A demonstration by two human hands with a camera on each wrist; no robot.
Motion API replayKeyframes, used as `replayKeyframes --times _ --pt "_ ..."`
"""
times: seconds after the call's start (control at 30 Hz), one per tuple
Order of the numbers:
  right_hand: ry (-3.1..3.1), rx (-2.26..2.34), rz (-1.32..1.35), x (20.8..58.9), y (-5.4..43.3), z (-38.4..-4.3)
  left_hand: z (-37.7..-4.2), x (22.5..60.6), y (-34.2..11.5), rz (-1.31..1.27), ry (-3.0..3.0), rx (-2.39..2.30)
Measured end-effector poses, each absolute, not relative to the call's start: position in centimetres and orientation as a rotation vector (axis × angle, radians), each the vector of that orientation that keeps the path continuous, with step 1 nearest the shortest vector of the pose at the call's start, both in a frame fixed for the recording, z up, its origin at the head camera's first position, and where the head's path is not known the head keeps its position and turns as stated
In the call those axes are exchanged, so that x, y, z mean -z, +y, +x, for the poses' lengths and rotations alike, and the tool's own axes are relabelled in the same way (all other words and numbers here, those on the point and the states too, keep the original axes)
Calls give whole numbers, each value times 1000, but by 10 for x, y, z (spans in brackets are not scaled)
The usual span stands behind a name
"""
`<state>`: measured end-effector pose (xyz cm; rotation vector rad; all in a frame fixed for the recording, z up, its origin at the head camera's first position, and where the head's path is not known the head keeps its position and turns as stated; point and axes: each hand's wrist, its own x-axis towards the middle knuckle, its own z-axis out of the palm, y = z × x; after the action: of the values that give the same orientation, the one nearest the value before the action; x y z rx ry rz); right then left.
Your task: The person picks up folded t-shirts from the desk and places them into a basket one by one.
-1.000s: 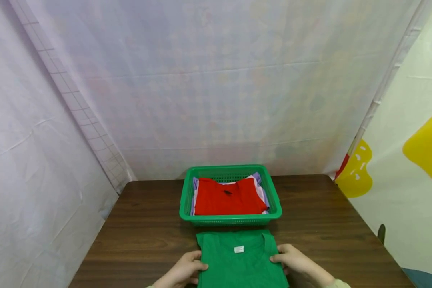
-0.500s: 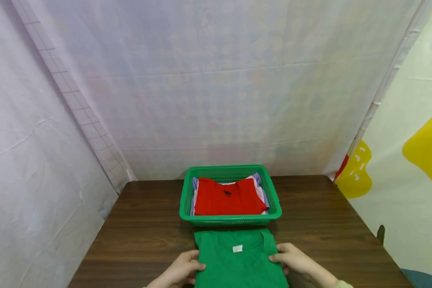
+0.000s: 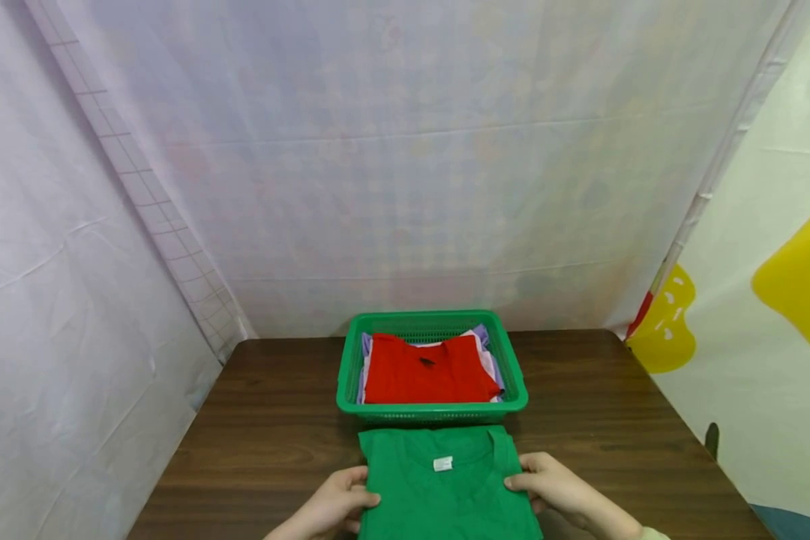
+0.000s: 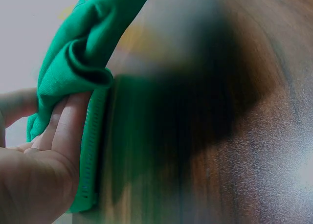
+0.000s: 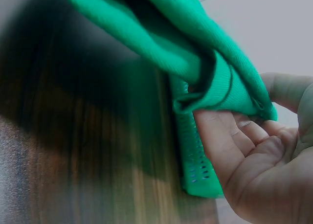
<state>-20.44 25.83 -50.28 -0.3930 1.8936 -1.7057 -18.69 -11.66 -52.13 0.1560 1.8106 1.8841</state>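
Note:
A folded green T-shirt [image 3: 445, 491] with a white neck label is held between both hands at the front of the table. My left hand [image 3: 337, 501] pinches its left edge, thumb on top and fingers beneath. On the opposite edge my right hand [image 3: 556, 489] grips the same way. Both wrist views show the shirt raised above the wood, its folded layers [image 4: 80, 62] bulging over the fingers. Just beyond the shirt stands a green plastic basket [image 3: 432, 409]. Inside lies a folded red garment [image 3: 432, 379] with a small dark mark, on top of white and lilac cloth.
The basket sits on a dark brown wooden table [image 3: 277, 420] against a pale hanging curtain [image 3: 405, 187]. White sheeting [image 3: 74, 300] closes off the left side. On the right hangs a white sheet with yellow shapes [image 3: 664, 322].
Both hands still hold the green T-shirt. It has shifted slightly to the left and a little toward the basket, its upper edge now close to the basket's front.

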Motion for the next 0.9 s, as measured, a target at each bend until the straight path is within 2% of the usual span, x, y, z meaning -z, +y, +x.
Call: replayKeyframes --times 0.9 --pt "1717 1795 -505 473 256 -197 -182 491 -129 241 1705 -1923"
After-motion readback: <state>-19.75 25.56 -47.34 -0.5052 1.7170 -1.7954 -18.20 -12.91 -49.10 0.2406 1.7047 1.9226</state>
